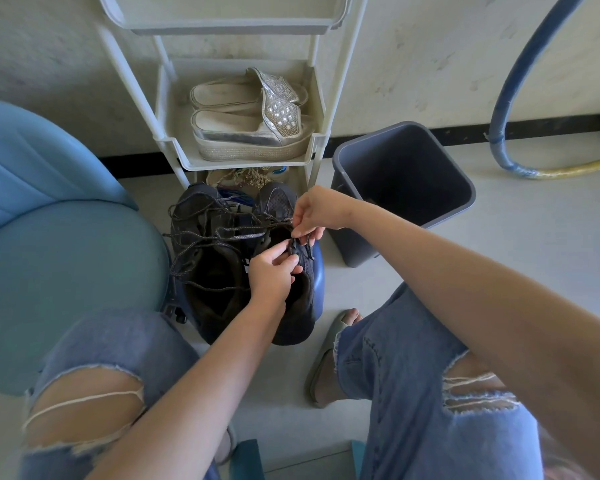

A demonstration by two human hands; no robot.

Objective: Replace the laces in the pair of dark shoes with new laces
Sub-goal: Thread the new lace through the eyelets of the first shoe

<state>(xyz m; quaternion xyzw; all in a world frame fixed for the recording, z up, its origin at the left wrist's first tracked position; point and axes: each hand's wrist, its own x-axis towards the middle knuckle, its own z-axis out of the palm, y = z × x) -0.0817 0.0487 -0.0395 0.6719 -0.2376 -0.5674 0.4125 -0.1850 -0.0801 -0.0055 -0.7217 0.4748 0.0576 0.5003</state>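
Note:
Two dark shoes stand side by side on a blue stool (pixel 317 271), toes pointing away from me. The left shoe (pixel 208 258) has grey laces (pixel 201 237) lying loose across it. My left hand (pixel 271 271) grips the side of the right shoe (pixel 291 306) near its eyelets. My right hand (pixel 312 213) pinches a dark lace (pixel 303 245) just above that shoe's opening. Both of my arms reach in from below, between my knees in torn jeans.
A white shoe rack (pixel 243 147) with silver platform sandals (pixel 253 129) stands right behind the stool. A grey bin (pixel 402 188) sits to the right, a blue chair (pixel 59 237) to the left. A blue and yellow hose (pixel 513 147) curls on the floor far right.

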